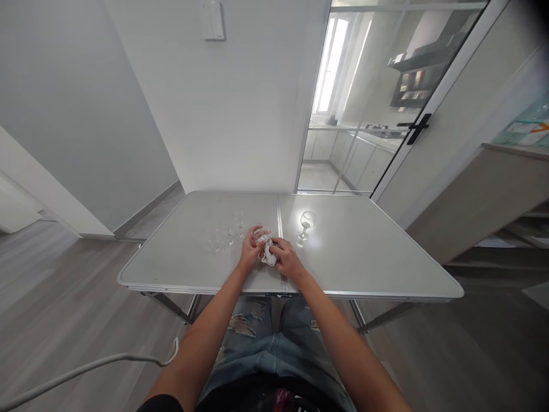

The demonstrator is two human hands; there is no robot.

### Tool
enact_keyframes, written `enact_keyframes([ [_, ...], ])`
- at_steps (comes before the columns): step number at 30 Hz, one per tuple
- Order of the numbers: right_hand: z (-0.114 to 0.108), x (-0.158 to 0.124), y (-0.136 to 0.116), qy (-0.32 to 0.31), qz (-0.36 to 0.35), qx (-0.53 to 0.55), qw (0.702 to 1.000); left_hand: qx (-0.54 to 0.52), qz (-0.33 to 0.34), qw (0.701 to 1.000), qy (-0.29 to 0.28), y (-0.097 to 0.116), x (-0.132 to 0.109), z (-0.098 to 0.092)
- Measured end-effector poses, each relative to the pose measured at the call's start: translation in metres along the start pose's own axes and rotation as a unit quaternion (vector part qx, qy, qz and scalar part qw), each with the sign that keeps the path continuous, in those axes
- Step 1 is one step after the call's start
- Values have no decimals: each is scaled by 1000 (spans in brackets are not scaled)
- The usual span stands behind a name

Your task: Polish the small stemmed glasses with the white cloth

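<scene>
My left hand (250,247) is closed around a clear glass (262,233), held low over the table near its middle seam. A white cloth (269,255) is bunched against the glass, with the fingers of my right hand (287,258) closed on it. Part of the glass is hidden behind the fingers and cloth, so its full shape does not show. To the right of my hands, a stemmed glass (307,220) stands upright on the table. Several faint clear glasses (230,233) stand in a slanting group to the left.
The pale folding table (369,252) has a metal rim and a seam down its middle. Behind it rise a white wall (240,114) and a glazed door with a black handle (415,127). A white cable (107,359) hangs at lower left. Wooden shelving (506,183) stands at right.
</scene>
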State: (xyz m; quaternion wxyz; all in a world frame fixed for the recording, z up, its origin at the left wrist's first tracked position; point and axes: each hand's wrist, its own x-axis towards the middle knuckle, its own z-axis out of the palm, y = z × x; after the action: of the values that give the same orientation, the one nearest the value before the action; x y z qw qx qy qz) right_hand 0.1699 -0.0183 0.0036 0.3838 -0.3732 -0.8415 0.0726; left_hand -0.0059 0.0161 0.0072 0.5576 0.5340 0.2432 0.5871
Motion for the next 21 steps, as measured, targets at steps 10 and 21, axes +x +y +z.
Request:
enact_keyframes([
  [10, 4, 1, 4, 86, 147, 130, 977, -12, -6, 1000, -15, -2, -1, -1],
  [21, 9, 6, 21, 328, 279, 362, 827, -43, 19, 999, -17, 2, 0, 2],
])
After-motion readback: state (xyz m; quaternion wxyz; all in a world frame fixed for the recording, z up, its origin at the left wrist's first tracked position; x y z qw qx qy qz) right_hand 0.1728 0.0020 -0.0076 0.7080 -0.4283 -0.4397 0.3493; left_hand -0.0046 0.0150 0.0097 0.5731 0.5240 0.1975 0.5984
